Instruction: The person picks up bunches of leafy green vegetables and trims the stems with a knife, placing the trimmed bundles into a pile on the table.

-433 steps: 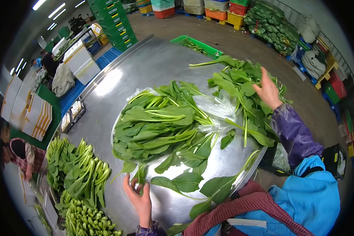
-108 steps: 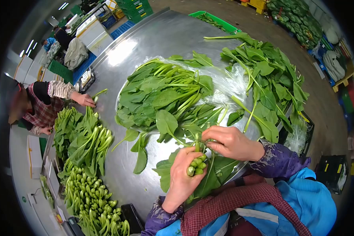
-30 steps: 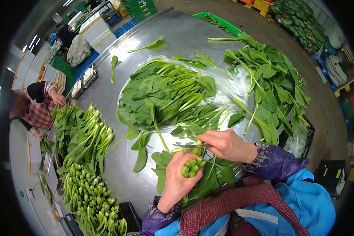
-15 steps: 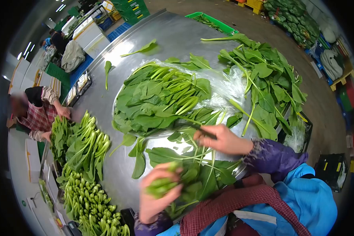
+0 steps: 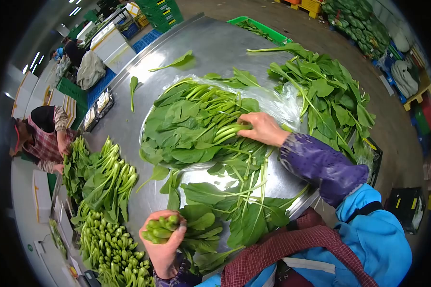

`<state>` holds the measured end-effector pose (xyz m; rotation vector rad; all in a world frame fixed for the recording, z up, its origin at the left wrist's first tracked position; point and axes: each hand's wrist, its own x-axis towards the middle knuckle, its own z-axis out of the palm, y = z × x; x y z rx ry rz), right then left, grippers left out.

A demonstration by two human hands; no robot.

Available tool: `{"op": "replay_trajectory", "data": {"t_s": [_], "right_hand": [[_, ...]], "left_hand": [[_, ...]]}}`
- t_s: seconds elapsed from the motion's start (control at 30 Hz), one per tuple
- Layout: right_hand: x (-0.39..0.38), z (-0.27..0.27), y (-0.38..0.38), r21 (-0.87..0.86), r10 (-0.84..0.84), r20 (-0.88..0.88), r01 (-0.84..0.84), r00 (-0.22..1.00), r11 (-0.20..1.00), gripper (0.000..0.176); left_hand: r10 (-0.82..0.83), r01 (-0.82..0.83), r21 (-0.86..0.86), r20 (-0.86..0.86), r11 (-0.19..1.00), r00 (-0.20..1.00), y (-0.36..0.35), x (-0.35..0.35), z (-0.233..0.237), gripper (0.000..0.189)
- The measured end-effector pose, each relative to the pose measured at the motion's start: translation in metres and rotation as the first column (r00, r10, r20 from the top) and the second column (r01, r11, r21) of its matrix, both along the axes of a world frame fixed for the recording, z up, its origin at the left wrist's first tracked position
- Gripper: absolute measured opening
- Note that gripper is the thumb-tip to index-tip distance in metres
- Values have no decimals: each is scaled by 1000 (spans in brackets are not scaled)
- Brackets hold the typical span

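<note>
My left hand (image 5: 164, 241) is wrapped round a bunch of leafy greens (image 5: 162, 228), cut stem ends upward and leaves hanging to the right, at the table's near edge. Over the big heap of greens (image 5: 182, 119) on clear plastic, my right hand (image 5: 263, 129) pinches pale green stems (image 5: 231, 130) at the heap's right side. A thin grey strip beside its fingers may be the knife's blade; the handle is hidden. Below the heap, loose trimmed leaves and stalks (image 5: 249, 191) lie scattered on the metal table (image 5: 124, 129).
Discarded leaves (image 5: 328, 95) pile up at the table's right edge. Bunched greens (image 5: 110, 182) and stacked bunches with stem ends out (image 5: 110, 244) stand at left. A co-worker (image 5: 45, 136) handles greens there. A green crate (image 5: 268, 31) sits beyond the far edge.
My right hand has moved up and onto the heap's stems; the dark knife handle no longer shows. My left hand has moved left and down with its bunch, turning the stem ends upward.
</note>
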<state>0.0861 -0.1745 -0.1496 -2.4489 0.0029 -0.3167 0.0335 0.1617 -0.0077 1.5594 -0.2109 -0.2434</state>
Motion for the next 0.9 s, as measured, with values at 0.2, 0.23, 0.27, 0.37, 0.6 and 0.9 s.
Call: {"op": "replay_trajectory", "data": {"t_s": [0.2,0.23,0.27,0.37,0.6,0.9], "right_hand": [[-37,57,22,-93,99,67,-92,993,991,23],[-45,64,26,-124,117,119,-102,986,987,21],[-53,72,30,-156,124,143,-101,982,983,19],[-75,102,25,-150,98,214,-66,972,986,17],[-91,130,22,365,-76,60,49,995,930,20],[-96,103,60,667,225,-236,-11,946,745,17]], "left_hand": [[-172,185,116,-112,976,979,-21,-13,-11,26],[-207,222,118,-124,968,970,-24,-15,-11,26],[-279,279,139,-20,950,960,-25,-15,-16,25],[-372,347,253,55,903,927,-27,-19,-12,23],[-496,388,382,240,839,835,-55,-35,-3,23],[-542,-9,687,582,727,607,-85,-26,-27,41]]}}
